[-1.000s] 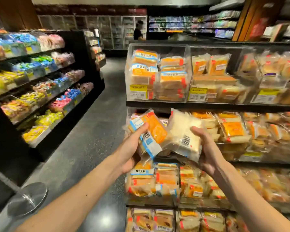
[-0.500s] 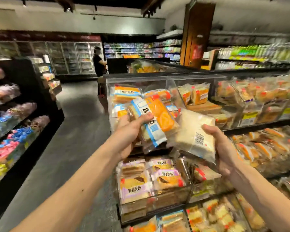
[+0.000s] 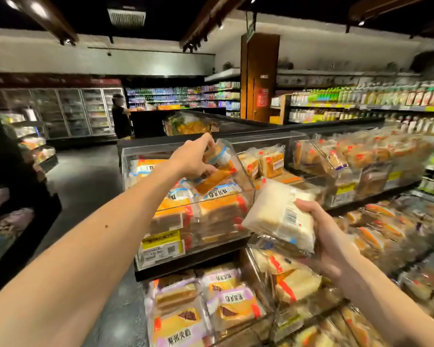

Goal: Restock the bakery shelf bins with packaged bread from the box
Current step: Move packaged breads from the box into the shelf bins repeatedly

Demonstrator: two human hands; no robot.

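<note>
Curled fingers (image 3: 204, 143) and thumb of the left hand (image 3: 191, 160) pinch an orange-and-blue bread pack (image 3: 217, 175) by its upper end. They hold it tilted in the open top of the clear bin (image 3: 206, 242), just above the packs of the same kind already stacked against the bin's front wall. The pack is not yet let go, and how far its lower end rests on the stack cannot be told. The right hand (image 3: 328, 236) is lower and just beside the bin's right edge, out in front of the top shelf (image 3: 186, 267). Its fingertips (image 3: 305, 204) are wrapped over one end of a white bread pack (image 3: 276, 216), barcode side up, with the palm under it. Both packs look light and soft, sliced bread in thin glossy film that probably slides easily and dents under pressure. A broad hold across an end or flat under the base seems wiser than a hard pinch in the middle. The white pack likely belongs in another bin, though which one is not clear. Below the top shelf's front edge sits a lower bin of purple-labelled packs (image 3: 226, 300). The box named in the task is out of view.
</note>
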